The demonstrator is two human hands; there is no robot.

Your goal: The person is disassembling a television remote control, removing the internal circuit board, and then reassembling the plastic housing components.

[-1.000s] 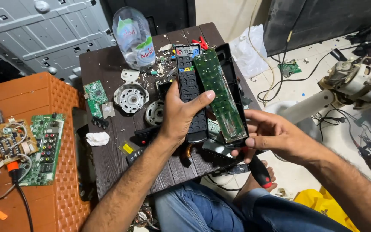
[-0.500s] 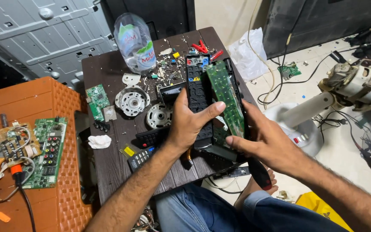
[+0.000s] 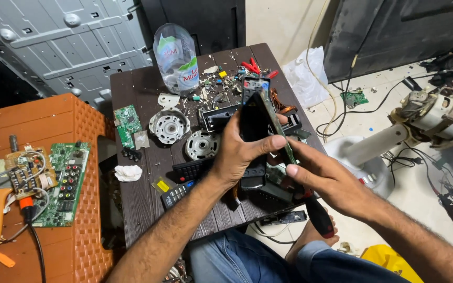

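head view: the left hand (image 3: 237,152) is closing around a black remote control shell (image 3: 252,123), thumb lying across its front face and fingers wrapping behind it, holding it upright over the dark wooden table (image 3: 142,204). the right hand (image 3: 323,181) is pinching the lower edge of a thin green circuit board (image 3: 279,133) between thumb and forefinger, the board standing edge-on and touching the right side of the shell; the remaining fingers are curling around a screwdriver with a red and black handle (image 3: 318,215), which is pointing down below the palm. just beyond the left hand's knuckles, two round silver motor parts (image 3: 170,126) (image 3: 201,145) are lying on the table, and beyond those a small green board (image 3: 128,123) is lying flat. farther ahead of both hands, a crumpled clear plastic bottle (image 3: 176,57) is standing beside a scatter of small loose components (image 3: 221,84) and red-handled pliers (image 3: 252,67). under the left wrist, two more remote controls (image 3: 184,181) are lying on the table, with a white crumpled tissue (image 3: 128,173) farther to the left. well to the left of the left forearm, an orange plastic stool (image 3: 87,157) is carrying a larger green circuit board (image 3: 61,191). far to the right of the right hand, a fan motor on a white stand (image 3: 425,118) is lying on the floor.
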